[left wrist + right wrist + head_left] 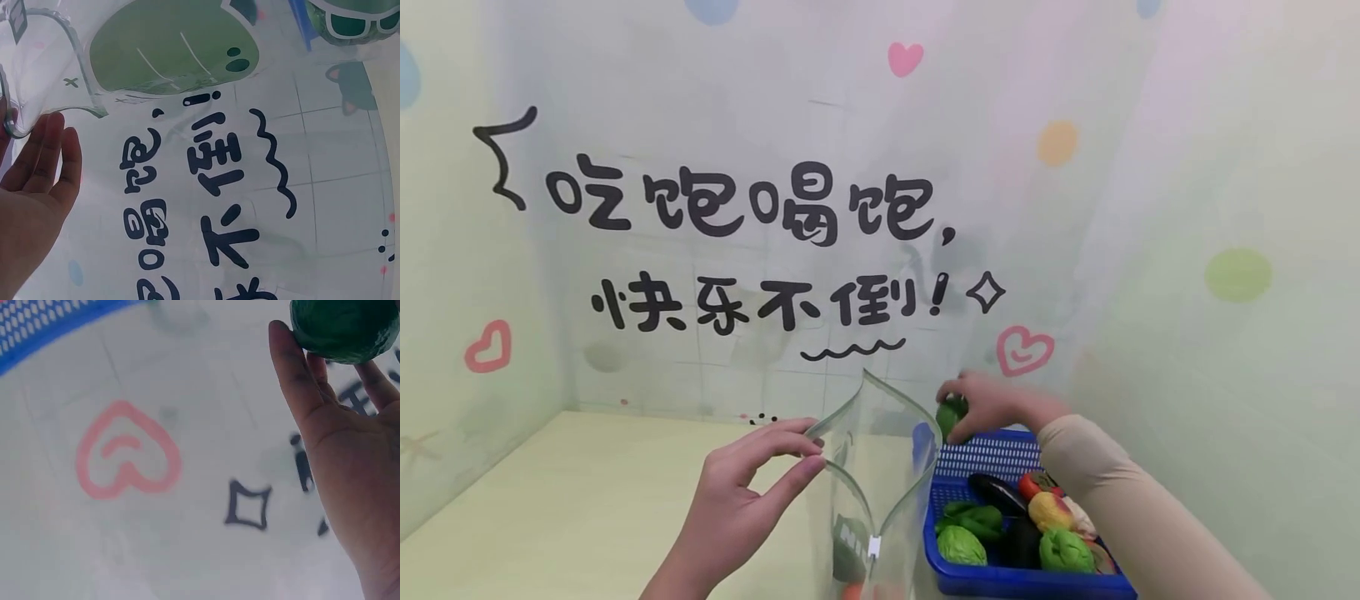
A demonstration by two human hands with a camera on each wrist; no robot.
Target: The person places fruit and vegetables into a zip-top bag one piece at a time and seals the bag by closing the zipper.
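Past the table's (625, 500) far edge, the wall (662, 100) reads "吃饱喝饱, 快乐不倒!" Left of the blue basket (1030, 581), a clear bag (906, 533) gapes wide, its left rim pinched by the left hand (748, 483); beside its right rim, the right hand (988, 404) grips a green vegetable (951, 414).

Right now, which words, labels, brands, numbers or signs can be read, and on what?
"吃饱喝饱," upper black line on the wall.
"快乐不倒!" lower black line, same wall.
Pale letters low on the clear bag: too blurred to read.
No brand or number is legible.
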